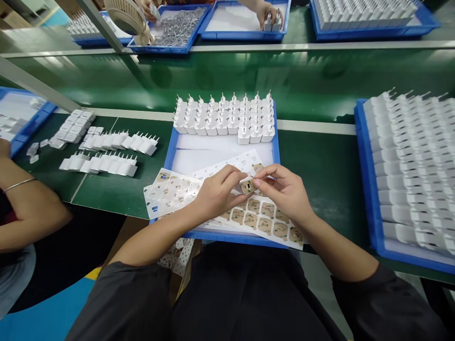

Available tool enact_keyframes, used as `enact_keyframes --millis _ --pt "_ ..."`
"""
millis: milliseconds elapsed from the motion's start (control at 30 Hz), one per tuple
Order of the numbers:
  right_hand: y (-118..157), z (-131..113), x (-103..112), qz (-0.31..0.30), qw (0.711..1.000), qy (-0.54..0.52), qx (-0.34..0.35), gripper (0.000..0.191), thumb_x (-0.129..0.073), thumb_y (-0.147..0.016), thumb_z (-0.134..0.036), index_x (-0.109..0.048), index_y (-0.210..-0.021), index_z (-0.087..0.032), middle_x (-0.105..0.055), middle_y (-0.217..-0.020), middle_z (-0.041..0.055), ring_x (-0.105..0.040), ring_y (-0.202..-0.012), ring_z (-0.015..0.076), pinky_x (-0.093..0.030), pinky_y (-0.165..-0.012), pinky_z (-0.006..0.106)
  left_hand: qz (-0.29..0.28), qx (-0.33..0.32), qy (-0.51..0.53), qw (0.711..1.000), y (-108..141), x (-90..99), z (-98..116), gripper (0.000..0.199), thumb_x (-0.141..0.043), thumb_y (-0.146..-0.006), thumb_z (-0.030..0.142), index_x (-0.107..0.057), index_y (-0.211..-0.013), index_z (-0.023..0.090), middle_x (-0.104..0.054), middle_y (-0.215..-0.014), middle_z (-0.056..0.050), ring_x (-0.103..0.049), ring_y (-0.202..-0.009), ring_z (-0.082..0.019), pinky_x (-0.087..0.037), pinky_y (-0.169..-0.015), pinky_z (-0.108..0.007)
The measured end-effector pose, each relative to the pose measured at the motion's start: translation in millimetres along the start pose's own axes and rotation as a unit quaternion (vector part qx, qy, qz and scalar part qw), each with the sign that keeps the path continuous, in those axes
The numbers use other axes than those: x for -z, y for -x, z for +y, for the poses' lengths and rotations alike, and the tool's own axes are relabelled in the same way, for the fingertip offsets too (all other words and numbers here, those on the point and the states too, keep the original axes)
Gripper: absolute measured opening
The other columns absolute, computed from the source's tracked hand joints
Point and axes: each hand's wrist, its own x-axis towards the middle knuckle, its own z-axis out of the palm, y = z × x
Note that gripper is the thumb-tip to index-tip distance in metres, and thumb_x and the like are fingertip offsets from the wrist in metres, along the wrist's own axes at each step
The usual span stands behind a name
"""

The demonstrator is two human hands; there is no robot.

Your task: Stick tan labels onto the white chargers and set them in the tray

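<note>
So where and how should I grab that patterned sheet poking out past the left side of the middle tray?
Take the sheet by its left edge, probably best from the left, thumb above, fingers beneath: that end juts past the tray's left rim, and the left hand is beyond its right end.

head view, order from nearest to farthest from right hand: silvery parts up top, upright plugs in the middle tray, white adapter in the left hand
1. White adapter: in the left hand, beside the right hand
2. Upright plugs: in the middle tray, ahead
3. Silvery parts: farther ahead, to the left
</note>
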Motion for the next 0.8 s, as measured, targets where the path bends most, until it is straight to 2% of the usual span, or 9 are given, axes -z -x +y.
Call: enact_keyframes --millis 400,800 --pt "0.8 3.0 -0.2 0.006 1.000 0.002 -0.016 0.010 -0.072 -0.086 -0.031 -0.067 -0.086 -0.022 -0.066 -0.084 0.0015 -0.066 -0.081 0.0177 -0.059 -0.076 0.033 -0.011 0.007 -0.005 1.000 0.3 0.4 -0.1 0.028 -0.065 -0.089 0.038 -0.056 -0.105 0.017 -0.064 -0.092 -0.005 -0.060 -0.067 -0.010 -0.045 -0.051 -0.019" --pt "3.5 2.5 -6.1 0.031 0.998 0.059 0.017 0.007 -0.071 -0.086 -0.027 -0.066 -0.087 -0.022 -0.064 -0.084 0.0008 -0.063 -0.081 0.0162 -0.059 -0.071 0.030 0.003 0.003 -0.046 0.999 1.0 -2.2 1.9 0.026 -0.065 -0.089 0.038 -0.056 -0.102 0.017 -0.065 -0.089 -0.004 -0.061 -0.066 -0.010 -0.044 -0.051 -0.019"
